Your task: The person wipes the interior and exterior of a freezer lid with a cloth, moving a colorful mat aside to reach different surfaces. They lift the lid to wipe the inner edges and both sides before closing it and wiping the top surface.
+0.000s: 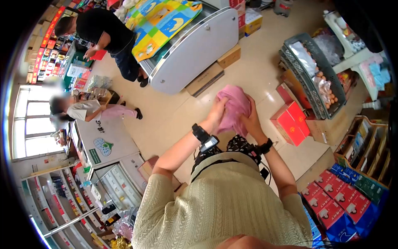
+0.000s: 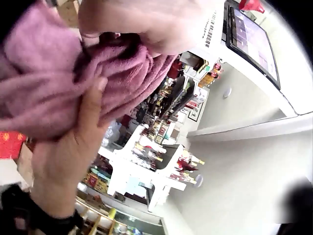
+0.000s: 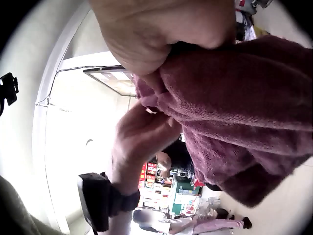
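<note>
A pink plush towel (image 1: 234, 103) is bunched up between both hands, out in front of the waist. My left hand (image 1: 218, 111) grips its left side, while my right hand (image 1: 253, 121) holds the right side with the thumb on the near face. In the left wrist view, folds of the towel (image 2: 44, 83) are gathered between the two hands, and the right thumb lies across them. The right wrist view shows the towel (image 3: 239, 98) hanging in loose folds away from the hands. Its folds hide several fingers.
Ahead stands a white display case (image 1: 199, 50) under a colourful cover (image 1: 161, 25). A red box (image 1: 290, 123) and a dark crate with eggs (image 1: 315, 74) are at the right. Two people (image 1: 110, 33) are at the left, near a white counter (image 1: 103, 137). Stacked red packs (image 1: 331, 195) lie at the lower right.
</note>
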`<state>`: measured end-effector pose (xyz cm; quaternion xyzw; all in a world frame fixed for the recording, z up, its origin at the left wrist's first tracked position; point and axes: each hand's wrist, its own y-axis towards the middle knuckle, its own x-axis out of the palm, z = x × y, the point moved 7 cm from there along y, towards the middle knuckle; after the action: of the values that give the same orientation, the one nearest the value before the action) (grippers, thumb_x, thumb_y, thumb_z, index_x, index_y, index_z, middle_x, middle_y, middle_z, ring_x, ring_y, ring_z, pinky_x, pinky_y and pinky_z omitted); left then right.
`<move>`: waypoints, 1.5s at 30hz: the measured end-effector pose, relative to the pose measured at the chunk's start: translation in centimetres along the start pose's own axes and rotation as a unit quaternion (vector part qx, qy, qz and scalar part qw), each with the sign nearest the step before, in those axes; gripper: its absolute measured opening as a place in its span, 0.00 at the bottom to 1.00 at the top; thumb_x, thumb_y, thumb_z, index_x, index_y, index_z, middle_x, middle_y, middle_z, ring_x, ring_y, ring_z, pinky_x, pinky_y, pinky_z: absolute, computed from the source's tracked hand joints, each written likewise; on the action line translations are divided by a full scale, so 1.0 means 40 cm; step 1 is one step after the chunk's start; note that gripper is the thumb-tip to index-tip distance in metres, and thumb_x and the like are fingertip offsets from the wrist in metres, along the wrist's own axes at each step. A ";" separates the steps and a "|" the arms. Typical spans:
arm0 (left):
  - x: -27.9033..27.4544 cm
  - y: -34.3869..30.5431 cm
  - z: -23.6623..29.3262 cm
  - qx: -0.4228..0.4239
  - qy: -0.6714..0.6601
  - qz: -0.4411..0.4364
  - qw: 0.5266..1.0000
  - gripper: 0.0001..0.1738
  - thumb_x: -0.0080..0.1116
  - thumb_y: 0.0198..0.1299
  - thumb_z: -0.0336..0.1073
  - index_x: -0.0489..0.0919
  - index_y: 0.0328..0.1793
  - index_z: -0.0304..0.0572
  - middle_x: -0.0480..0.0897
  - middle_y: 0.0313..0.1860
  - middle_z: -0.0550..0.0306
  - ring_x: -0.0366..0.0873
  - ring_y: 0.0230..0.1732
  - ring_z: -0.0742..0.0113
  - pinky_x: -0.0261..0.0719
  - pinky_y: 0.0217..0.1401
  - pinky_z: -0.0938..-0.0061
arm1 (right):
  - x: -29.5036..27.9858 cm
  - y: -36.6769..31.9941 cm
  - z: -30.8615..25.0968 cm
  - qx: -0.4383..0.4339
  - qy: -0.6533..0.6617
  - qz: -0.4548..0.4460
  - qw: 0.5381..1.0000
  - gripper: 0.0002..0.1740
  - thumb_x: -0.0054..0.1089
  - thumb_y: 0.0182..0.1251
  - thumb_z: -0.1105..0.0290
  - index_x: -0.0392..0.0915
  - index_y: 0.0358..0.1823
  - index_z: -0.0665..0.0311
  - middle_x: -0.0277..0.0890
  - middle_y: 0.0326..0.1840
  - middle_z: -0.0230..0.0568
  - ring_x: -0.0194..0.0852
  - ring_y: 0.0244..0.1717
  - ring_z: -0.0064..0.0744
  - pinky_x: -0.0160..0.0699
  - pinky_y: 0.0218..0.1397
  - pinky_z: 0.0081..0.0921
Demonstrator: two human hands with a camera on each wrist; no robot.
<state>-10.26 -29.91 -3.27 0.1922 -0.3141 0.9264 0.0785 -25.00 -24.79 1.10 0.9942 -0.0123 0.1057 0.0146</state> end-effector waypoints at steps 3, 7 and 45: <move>-0.077 0.048 0.071 -0.006 0.095 0.035 0.995 0.16 0.57 0.72 0.37 0.73 0.62 0.41 0.83 0.57 0.54 0.80 0.58 0.67 0.78 0.62 0.68 | -0.053 0.084 0.035 0.019 -0.074 0.006 0.997 0.40 0.62 0.64 0.80 0.58 0.78 0.67 0.65 0.74 0.49 0.62 0.76 0.39 0.60 0.79 0.32; -0.256 0.143 0.171 -0.001 0.133 0.062 0.989 0.18 0.57 0.71 0.41 0.72 0.62 0.44 0.83 0.55 0.56 0.80 0.56 0.68 0.79 0.58 0.69 | -0.093 0.174 0.125 0.029 -0.114 0.096 0.988 0.33 0.63 0.67 0.79 0.67 0.74 0.67 0.72 0.70 0.48 0.69 0.71 0.40 0.65 0.75 0.30; -0.815 0.947 0.625 0.220 0.562 -0.063 0.795 0.23 0.53 0.76 0.50 0.76 0.55 0.32 0.76 0.47 0.44 0.73 0.48 0.53 0.71 0.57 0.62 | 0.953 0.643 1.057 0.131 -0.273 0.153 0.941 0.25 0.60 0.58 0.83 0.77 0.59 0.64 0.67 0.69 0.56 0.68 0.68 0.58 0.73 0.68 0.46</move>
<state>17.12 -75.96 -19.17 -0.3308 0.0105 0.9087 0.2546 20.42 -52.64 -31.51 0.9641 -0.1542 -0.1681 -0.1358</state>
